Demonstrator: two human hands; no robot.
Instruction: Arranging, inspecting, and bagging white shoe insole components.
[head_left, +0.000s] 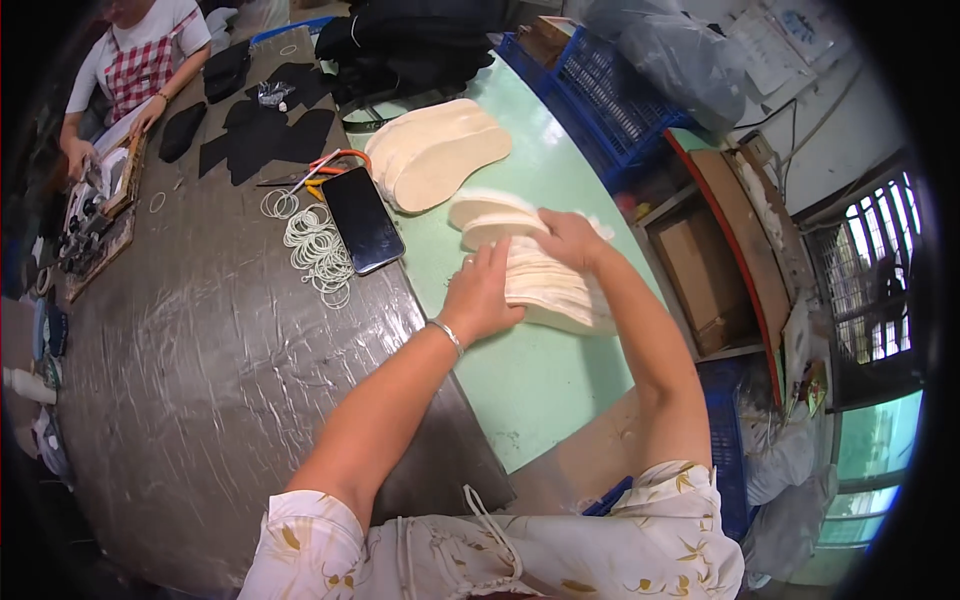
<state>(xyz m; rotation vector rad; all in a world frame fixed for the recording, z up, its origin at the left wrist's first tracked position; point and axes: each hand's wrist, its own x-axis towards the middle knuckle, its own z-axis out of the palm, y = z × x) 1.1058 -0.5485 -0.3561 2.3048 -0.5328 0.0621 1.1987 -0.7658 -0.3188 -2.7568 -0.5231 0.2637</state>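
Note:
A stack of cream shoe insoles (560,300) lies on the pale green tabletop in front of me. My left hand (484,292), with a bracelet at its wrist, grips the left side of this stack. My right hand (572,240) is closed on the far side, its thumb and fingers round the upper insoles. The top insoles (490,208) fan out to the left between my hands, slightly blurred. Just beyond lies a second pile of cream insoles (440,150), overlapping one another, and neither hand touches it.
Left of the piles are a black phone (363,222), orange-handled scissors (345,158) and several pale rings (318,245) on a dark covered table (220,330). Black fabric pieces (265,135) lie farther off. A co-worker (140,70) works at the far left. Blue crates (610,95) stand along the right.

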